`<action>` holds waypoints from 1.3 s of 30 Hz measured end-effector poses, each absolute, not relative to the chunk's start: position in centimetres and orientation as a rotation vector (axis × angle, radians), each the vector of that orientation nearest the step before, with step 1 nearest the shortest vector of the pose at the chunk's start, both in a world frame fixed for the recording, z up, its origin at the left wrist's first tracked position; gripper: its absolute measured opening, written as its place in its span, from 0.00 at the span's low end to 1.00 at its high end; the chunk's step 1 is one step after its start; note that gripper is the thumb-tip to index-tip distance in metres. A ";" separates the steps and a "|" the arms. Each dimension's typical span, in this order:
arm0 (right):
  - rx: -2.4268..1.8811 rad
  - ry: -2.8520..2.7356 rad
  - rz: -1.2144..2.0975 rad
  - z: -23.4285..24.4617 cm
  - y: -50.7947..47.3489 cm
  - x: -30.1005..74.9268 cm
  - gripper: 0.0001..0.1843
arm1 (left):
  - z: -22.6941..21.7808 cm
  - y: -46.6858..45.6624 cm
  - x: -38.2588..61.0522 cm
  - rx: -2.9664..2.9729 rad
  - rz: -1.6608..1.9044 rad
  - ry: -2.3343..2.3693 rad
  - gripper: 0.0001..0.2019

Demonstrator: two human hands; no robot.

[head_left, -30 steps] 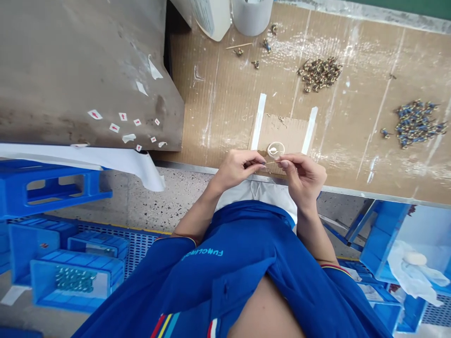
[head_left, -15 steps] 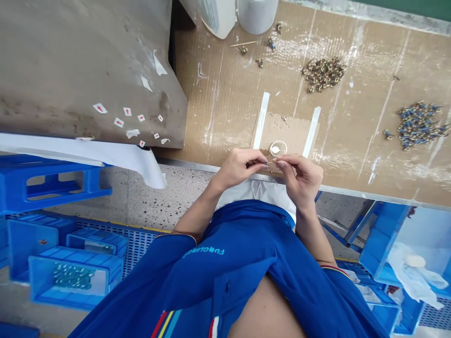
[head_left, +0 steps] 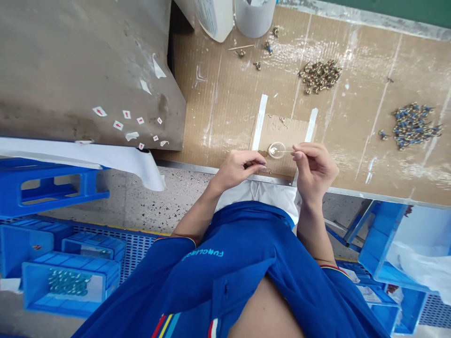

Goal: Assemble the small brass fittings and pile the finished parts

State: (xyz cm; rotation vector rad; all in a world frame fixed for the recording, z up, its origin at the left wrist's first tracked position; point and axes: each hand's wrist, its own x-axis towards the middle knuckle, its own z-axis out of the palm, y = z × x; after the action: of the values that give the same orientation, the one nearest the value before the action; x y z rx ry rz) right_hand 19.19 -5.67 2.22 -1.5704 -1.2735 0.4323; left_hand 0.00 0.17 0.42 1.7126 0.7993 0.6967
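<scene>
Because its fingers curl in toward the palm, whatever the left hand (head_left: 240, 169) may pinch is hidden; it shows only a narrow, closed grip just behind the counter's front edge. The right hand (head_left: 314, 170) is pinched narrow on a thin pale stick (head_left: 287, 151), whose tip reaches a small round white-rimmed dish (head_left: 276, 150). Whether the tip touches the white dab in the dish is too fine to make out. The dish sits on a brown cardboard patch (head_left: 285, 131) between two white tape strips (head_left: 260, 122), on a scuffed, cardboard-covered counter (head_left: 359, 155). Farther out lie a heap of small brass-coloured parts (head_left: 320, 76) and a heap of blue-and-brass parts (head_left: 414, 126), each too small to identify. The top edge cuts off a white plastic bottle (head_left: 214, 19) and a white cup (head_left: 255, 19). To the left stands a grey metal panel (head_left: 88, 70) dotted with red-arrow stickers (head_left: 99, 111). Below, blue plastic crates (head_left: 66, 284) rest near a speckled terrazzo floor (head_left: 123, 202), and the right edge cuts off another crate (head_left: 394, 249) holding white plastic film (head_left: 423, 267).
</scene>
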 end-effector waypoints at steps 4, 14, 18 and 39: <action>-1.570 -1.399 0.450 1.8 -5.2 19.4 0.08 | 0.4 0.3 -0.1 1.714 0.723 0.786 0.06; -1.726 -1.591 0.300 0.0 4.9 29.2 0.12 | 0.0 0.4 -0.5 1.686 0.774 0.772 0.08; -1.720 -1.787 0.267 -0.6 8.7 30.9 0.10 | 0.0 0.4 -0.6 1.668 0.772 0.754 0.10; -1.774 -1.760 0.314 4.1 -2.8 26.8 0.08 | 0.0 0.2 -0.5 1.765 0.807 0.713 0.07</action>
State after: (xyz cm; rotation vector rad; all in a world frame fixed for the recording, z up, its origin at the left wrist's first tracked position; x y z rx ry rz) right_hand 26.76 -2.80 4.05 -1.7742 -1.7601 0.3144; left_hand -0.52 0.25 0.03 1.7647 0.7135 0.8067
